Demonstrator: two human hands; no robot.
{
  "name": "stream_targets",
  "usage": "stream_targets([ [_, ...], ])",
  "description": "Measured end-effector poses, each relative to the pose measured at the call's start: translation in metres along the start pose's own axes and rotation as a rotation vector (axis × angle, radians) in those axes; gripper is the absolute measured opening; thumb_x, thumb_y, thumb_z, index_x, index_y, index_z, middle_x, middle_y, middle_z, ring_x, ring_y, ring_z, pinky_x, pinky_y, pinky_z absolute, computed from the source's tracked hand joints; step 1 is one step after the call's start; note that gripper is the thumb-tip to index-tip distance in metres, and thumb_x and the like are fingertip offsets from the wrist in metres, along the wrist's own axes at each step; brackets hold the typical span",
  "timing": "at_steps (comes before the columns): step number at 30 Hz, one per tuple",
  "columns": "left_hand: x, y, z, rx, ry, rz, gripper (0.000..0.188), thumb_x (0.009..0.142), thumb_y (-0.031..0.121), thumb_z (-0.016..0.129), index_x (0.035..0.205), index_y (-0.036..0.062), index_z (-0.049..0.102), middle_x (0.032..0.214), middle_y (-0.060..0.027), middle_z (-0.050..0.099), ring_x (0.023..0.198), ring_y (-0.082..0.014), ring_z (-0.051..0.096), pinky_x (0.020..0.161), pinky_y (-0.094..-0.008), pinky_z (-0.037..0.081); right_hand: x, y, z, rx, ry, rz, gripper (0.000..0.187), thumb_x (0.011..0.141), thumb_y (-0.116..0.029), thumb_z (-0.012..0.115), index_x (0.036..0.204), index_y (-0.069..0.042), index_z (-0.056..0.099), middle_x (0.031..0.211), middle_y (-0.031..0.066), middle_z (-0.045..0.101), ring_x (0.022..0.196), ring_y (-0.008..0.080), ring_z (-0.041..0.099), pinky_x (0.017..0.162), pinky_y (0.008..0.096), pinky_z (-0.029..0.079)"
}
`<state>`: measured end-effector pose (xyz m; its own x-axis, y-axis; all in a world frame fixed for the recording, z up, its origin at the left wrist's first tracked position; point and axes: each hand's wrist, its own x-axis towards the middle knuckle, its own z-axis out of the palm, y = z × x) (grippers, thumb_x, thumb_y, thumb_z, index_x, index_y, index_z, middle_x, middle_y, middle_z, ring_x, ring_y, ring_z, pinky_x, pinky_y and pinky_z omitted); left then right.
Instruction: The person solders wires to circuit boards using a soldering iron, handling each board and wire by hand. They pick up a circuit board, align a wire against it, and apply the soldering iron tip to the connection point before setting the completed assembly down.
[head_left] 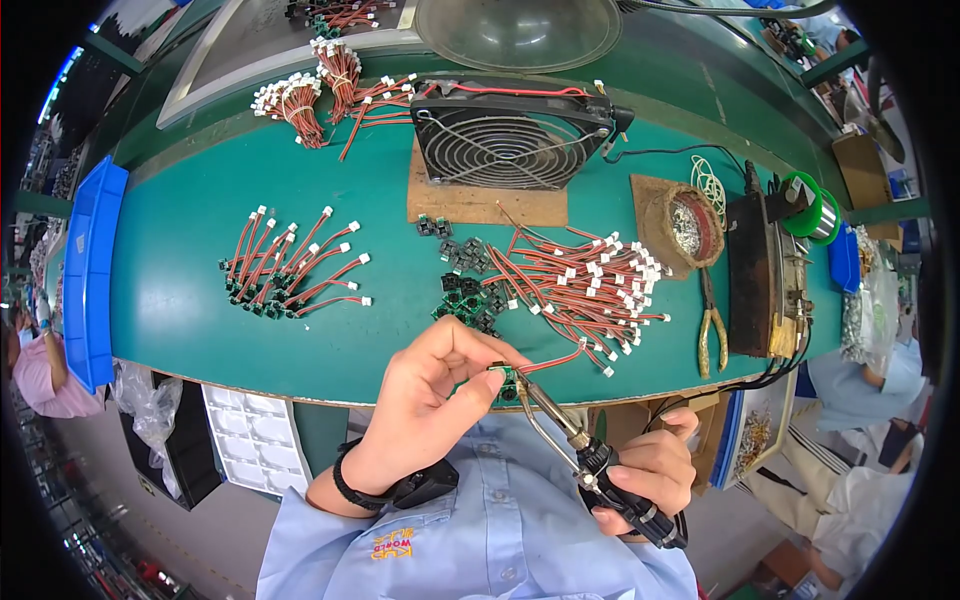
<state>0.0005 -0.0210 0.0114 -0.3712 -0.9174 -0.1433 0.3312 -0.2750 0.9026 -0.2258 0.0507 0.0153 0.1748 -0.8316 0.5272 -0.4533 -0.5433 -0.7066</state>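
Between the thumb and fingers of my left hand is a small green circuit board, held near the table's front edge. A short red and brown wire lead with a white plug runs from it to the right. My right hand is wrapped round the black handle of a soldering iron. The iron's tip, with a thin metal tube beside it, meets or nearly meets the board; contact is too small to tell. Just beyond lie loose small black and green parts and a heap of wire leads.
A black fan stands at the back on a brown board. Wired boards lie left, beside a blue bin. At right are a round tin, pliers, a soldering station and a green solder spool.
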Motion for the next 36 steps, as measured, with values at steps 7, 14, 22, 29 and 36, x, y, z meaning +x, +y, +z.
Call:
stream_targets([
  [7, 0.000, -0.001, 0.000, 0.028, 0.008, 0.004, 0.009, 0.086, -0.005, 0.049, 0.091, 0.0007, 0.046, 0.103, -0.0139, 0.060, 0.099, -0.0134, 0.055, 0.089, -0.0305, 0.043, 0.000, 0.000, -0.004, -0.045, -0.054, -0.030, 0.035, 0.064, -0.036, 0.074, 0.089, -0.013, 0.066, 0.066, -0.0014, 0.058, 0.057, 0.0140, 0.056, 0.084, 0.0365, 0.030],
  [14, -0.001, 0.000, 0.000, -0.002, 0.019, 0.014, 0.007, 0.087, -0.002, 0.050, 0.091, 0.0013, 0.046, 0.102, -0.0136, 0.061, 0.091, -0.0105, 0.055, 0.079, -0.0278, 0.045, -0.007, 0.017, -0.001, -0.258, 0.328, 0.138, 0.044, 0.069, -0.024, 0.075, 0.107, -0.009, 0.058, 0.090, 0.0068, 0.059, 0.081, 0.0181, 0.057, 0.089, 0.0387, 0.033],
  [22, 0.000, 0.000, -0.005, -0.128, -0.045, -0.068, 0.005, 0.088, 0.002, 0.051, 0.091, 0.0022, 0.047, 0.103, -0.0145, 0.061, 0.079, -0.0076, 0.051, 0.070, -0.0236, 0.042, 0.012, 0.070, 0.009, -0.397, 0.469, 0.466, 0.041, 0.075, -0.001, 0.065, 0.114, -0.002, 0.054, 0.101, 0.0125, 0.054, 0.094, 0.0254, 0.053, 0.088, 0.0331, 0.039],
  [29, 0.003, -0.004, -0.003, -0.021, 0.047, 0.025, 0.005, 0.088, 0.001, 0.050, 0.091, 0.0017, 0.047, 0.102, -0.0154, 0.061, 0.082, -0.0081, 0.052, 0.071, -0.0232, 0.043, 0.006, 0.036, 0.009, 0.007, 0.621, 0.562, 0.042, 0.074, -0.016, 0.071, 0.112, -0.006, 0.056, 0.098, 0.0125, 0.057, 0.087, 0.0202, 0.056, 0.089, 0.0358, 0.036],
  [36, 0.007, -0.006, 0.000, -0.022, 0.056, 0.068, 0.007, 0.087, -0.002, 0.049, 0.093, 0.0007, 0.046, 0.104, -0.0156, 0.060, 0.090, -0.0099, 0.053, 0.075, -0.0246, 0.043, -0.005, 0.007, -0.008, -0.073, 0.044, -0.008, 0.037, 0.064, -0.035, 0.075, 0.093, -0.014, 0.064, 0.069, 0.0028, 0.058, 0.062, 0.0129, 0.056, 0.087, 0.0353, 0.030],
])
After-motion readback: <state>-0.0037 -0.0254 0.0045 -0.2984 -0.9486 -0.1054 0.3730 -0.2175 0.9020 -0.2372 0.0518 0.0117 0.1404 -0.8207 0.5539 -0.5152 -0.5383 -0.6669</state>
